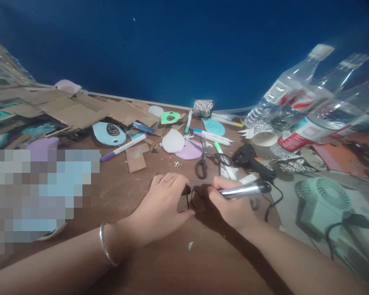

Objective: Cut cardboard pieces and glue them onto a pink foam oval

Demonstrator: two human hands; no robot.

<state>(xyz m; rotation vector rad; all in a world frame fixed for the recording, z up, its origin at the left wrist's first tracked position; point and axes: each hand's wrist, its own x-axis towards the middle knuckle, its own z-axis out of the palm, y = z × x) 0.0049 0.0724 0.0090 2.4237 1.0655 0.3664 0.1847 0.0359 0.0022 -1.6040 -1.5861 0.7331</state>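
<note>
My left hand [160, 207] rests on the brown table [160, 262], fingers curled down and pinching a small black piece [187, 190] with a thin black loop below it. My right hand [230, 205] is closed round a shiny silver pen-like tool [244, 189] whose dark tip points right. Between the two hands lies a dark curved shape [198, 198] on the table. I wear a ring and a silver bangle [104, 246] on the left arm.
Black scissors [202, 164], markers [213, 137], a black glue gun [252, 159] with its cord and coloured paper cut-outs [109, 133] lie beyond my hands. Cardboard scraps [76, 110] pile at back left. Plastic bottles [295, 94] lean at right, a green fan [321, 205] below them.
</note>
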